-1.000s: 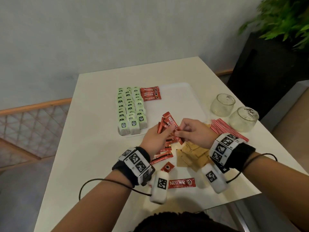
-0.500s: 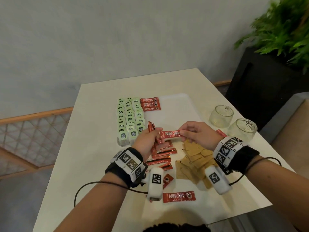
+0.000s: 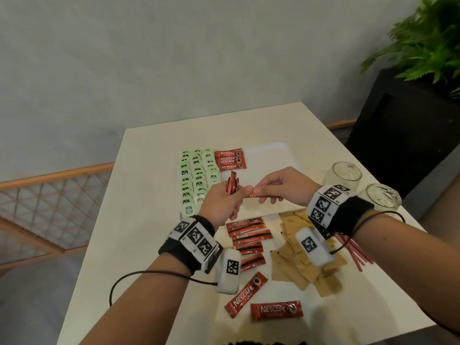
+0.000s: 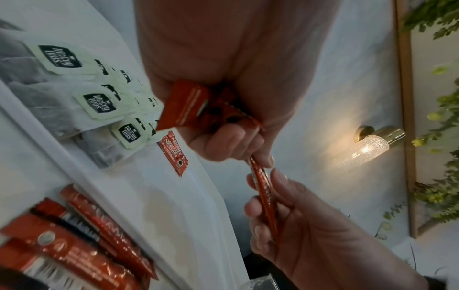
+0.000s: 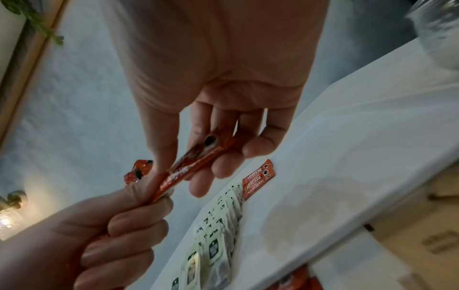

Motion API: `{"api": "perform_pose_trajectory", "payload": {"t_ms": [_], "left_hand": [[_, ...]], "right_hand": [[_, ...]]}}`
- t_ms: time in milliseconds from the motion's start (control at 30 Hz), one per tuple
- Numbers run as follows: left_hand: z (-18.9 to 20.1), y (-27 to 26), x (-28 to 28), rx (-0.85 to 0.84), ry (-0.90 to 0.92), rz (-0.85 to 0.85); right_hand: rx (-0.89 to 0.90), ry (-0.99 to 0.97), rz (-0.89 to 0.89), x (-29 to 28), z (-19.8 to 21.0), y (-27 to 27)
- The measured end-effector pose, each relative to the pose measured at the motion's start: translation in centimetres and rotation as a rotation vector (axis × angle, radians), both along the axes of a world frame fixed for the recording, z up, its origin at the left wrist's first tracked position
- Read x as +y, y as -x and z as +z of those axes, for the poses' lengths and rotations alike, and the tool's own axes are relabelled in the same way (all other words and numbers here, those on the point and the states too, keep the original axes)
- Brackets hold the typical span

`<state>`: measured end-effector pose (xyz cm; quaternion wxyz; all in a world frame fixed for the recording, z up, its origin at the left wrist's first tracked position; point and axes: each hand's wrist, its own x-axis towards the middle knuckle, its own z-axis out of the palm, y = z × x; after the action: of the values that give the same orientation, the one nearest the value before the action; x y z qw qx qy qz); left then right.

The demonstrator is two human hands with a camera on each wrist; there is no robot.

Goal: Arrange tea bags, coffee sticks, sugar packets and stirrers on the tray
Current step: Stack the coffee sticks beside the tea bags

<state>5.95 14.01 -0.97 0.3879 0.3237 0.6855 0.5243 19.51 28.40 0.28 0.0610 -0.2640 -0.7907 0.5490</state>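
Observation:
My left hand (image 3: 232, 199) grips a small bundle of red coffee sticks (image 3: 232, 186) upright above the white tray (image 3: 270, 155). Its thumb and forefinger also pinch one end of a single coffee stick (image 3: 257, 195). My right hand (image 3: 267, 192) pinches that same stick, which lies level between the hands. The left wrist view shows the bundle (image 4: 188, 106) in the palm and the single stick (image 4: 263, 196) running to the right hand. Green tea bags (image 3: 196, 180) fill the tray's left side in three rows, with three coffee sticks (image 3: 230, 160) beside them.
Loose coffee sticks (image 3: 249, 237) lie on the table in front of the tray, with two more (image 3: 275, 310) near the front edge. Brown sugar packets (image 3: 298, 262) and red stirrers (image 3: 354, 253) lie to the right. Two glass jars (image 3: 342, 173) stand at the right edge.
Both hands have lifted from the loose pile to above the tray. The right hand has turned one stick level between the hands while the left keeps the bundle.

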Motion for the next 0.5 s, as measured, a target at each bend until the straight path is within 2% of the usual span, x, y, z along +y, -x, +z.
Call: {"api": "perform_pose_trajectory", "payload": {"t_ms": [67,133,233,367,500], "left_hand": [[0.0,0.4,0.5,0.000,0.002,0.013],[-0.2,1.1,1.0,0.007,0.009,0.047],[-0.5,2.4,1.8,-0.011,0.016,0.111],[-0.9,4.2,2.6,-0.024,0.112,0.097],[-0.4,6.2,3.2,-0.077,0.173,0.124]], "right_hand": [[-0.030,-0.018,0.020,0.4,0.1,0.9],[-0.034,-0.007,-0.033,1.2,-0.3,1.6],[0.022,0.087,-0.192,2.7,-1.4,2.3],[0.047,0.234,-0.247,4.5,-2.4,3.4],[-0.037,0.202,-0.329,6.4,-3.8,5.0]]}}
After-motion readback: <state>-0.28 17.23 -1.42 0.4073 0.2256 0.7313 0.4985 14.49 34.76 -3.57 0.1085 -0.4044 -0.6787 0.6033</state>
